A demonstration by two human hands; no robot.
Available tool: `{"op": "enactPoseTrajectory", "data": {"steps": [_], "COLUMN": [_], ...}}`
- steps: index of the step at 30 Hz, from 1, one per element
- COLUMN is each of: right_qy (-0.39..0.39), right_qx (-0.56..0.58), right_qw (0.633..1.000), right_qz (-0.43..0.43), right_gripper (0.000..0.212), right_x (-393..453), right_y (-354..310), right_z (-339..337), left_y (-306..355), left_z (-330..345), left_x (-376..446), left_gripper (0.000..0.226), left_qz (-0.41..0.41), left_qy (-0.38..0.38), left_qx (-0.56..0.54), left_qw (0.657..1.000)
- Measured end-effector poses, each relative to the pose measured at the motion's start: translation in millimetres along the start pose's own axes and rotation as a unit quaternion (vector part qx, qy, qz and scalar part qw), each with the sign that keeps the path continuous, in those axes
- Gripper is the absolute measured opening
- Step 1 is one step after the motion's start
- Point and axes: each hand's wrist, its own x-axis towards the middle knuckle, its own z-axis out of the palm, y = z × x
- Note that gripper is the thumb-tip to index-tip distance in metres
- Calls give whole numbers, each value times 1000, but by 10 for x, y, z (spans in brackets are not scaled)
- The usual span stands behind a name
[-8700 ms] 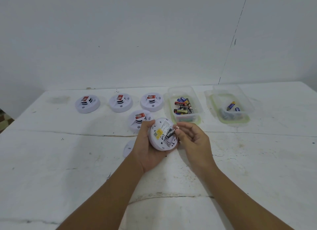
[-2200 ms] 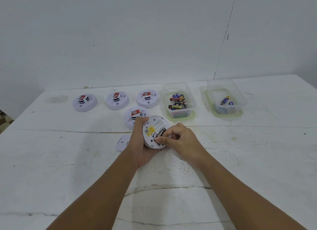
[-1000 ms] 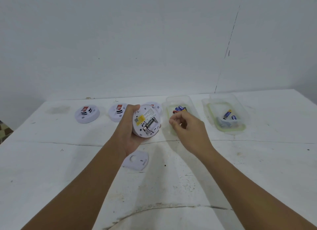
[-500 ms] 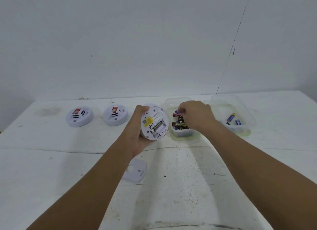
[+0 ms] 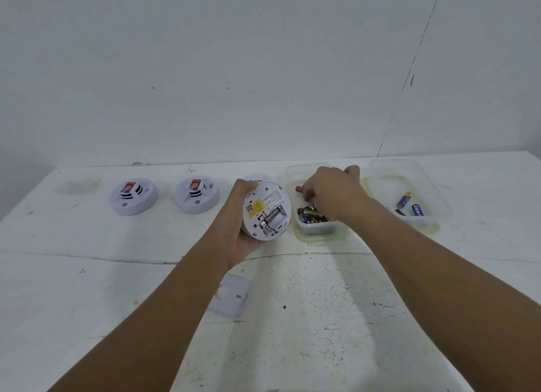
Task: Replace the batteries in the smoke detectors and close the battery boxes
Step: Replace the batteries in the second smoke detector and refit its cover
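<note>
My left hand [image 5: 234, 233] grips a white round smoke detector [image 5: 265, 210] from the left, lifted off the table with its back toward me. Its battery bay is uncovered, with one battery [image 5: 270, 216] seated in it. My right hand [image 5: 330, 192] reaches down into a clear plastic box [image 5: 322, 235] of several mixed batteries [image 5: 311, 214], fingers curled among them. The fingertips are hidden, so a grip cannot be judged. The white battery cover [image 5: 231, 298] lies on the table below my left wrist.
Two smoke detectors [image 5: 133, 195] [image 5: 197, 194] sit face up at the back left; the edge of a third [image 5: 257, 177] shows behind my left hand. A second clear box [image 5: 409, 184] at the right holds blue batteries [image 5: 405, 200]. A wall stands behind the white table [image 5: 87, 289].
A battery was pressed into the detector earlier. Since then my right hand left the detector and went into the battery box, where it stays. My left hand raised the detector.
</note>
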Motion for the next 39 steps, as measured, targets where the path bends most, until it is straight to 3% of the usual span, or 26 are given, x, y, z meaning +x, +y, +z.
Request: {"op": "enactPoseTrajectory", "data": {"steps": [3,6,11,20,24,28,31,34,37,39], "right_qy": [32,10,16,-16,30,125,196,228,210,215], "right_qx": [6,-12,-5,-28,-29,67,258,437,535,567], "right_qw": [999,1000,1000,999,999,989,945,868,815,793], "right_qz": [2,9,-23,-28,-30,-31,-47,-59,-72,-56], "right_gripper": [20,23,17,23,19,20,14,18,37,31], "right_x": [4,18,17,32,8,-136,-374,-720,-1036,-1144], "right_y": [32,42,57,-4,-8,-62,-231,-467,-655,-722], "right_z": [2,15,14,5,10,-126,-317,-417,-300,-115], "left_y": [15,6,-15,-23,-7,6,-35,-104,-185,-236], "left_z": [16,9,5,-7,-15,2,-7,8,-18,-45], "left_x": [9,35,66,64,54,-26,-74,-194,-339,-384], "left_gripper": [39,45,27,27,36,34,45,35,41,46], "left_qz": [-3,-7,-3,-10,-9,-6,1,16,13,-1], "left_qy": [-3,-1,-3,14,11,14,10,-1,-22,-36], "left_qx": [0,6,12,16,9,-2,-8,-13,-30,-56], "left_qw": [1000,1000,1000,1000,1000,1000,1000,1000,999,998]}}
